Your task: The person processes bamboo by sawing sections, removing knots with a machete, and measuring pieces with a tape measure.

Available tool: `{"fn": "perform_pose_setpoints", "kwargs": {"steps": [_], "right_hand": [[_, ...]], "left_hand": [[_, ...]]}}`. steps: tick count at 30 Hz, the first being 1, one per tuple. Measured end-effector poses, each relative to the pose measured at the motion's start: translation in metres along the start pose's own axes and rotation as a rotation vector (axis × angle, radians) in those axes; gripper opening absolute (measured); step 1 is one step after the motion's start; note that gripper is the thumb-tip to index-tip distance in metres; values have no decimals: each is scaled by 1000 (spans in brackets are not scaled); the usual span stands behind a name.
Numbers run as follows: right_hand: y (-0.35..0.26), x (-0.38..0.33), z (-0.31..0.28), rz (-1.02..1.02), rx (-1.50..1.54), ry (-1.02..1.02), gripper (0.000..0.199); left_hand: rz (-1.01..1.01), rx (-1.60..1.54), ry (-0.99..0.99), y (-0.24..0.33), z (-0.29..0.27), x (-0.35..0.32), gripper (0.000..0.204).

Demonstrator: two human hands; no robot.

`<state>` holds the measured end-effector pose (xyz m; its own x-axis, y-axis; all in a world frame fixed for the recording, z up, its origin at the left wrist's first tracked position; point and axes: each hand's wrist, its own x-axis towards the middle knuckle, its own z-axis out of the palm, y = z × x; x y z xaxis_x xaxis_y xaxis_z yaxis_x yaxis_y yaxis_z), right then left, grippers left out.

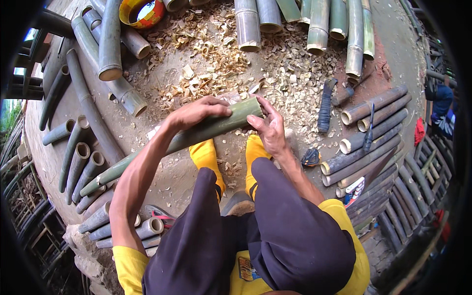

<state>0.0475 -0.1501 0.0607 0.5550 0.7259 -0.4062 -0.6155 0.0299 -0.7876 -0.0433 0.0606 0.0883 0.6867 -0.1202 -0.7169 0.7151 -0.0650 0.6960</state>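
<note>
A long green bamboo pole (235, 119) slants across my lap, from its cut end on the right to its far end at lower left. My left hand (197, 112) is closed over the top of it, a little short of the cut end. At that end my right hand (271, 130) grips the rim, thumb on the near side and fingers round the far side. My left forearm covers part of the pole. Below it, my feet in yellow socks (205, 155) rest on the ground.
Bamboo shavings (211, 54) litter the ground ahead. Cut bamboo lies left, ahead and in a stack (364, 157) at right. A tool with a black-wrapped handle (325, 108), a screwdriver-like tool (368, 132) and a small black-orange object (310, 157) lie right. A yellow-red ring-shaped container (153, 20) stands far left.
</note>
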Motion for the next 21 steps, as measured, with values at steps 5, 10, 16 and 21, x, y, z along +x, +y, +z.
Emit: {"fn": "perform_pose_setpoints", "kwargs": {"steps": [5, 10, 16, 21], "right_hand": [[7, 2, -11, -9, -24, -31, 63], [13, 5, -10, -5, -54, 48, 58], [23, 10, -7, -12, -81, 115, 54], [25, 15, -20, -158, -158, 56, 56]], "left_hand": [[-11, 473, 76, -59, -25, -69, 76], [-238, 569, 346, -114, -11, -107, 48], [-144, 580, 481, -120, -1, -105, 41], [-159, 534, 446, -120, -6, -100, 44]]}}
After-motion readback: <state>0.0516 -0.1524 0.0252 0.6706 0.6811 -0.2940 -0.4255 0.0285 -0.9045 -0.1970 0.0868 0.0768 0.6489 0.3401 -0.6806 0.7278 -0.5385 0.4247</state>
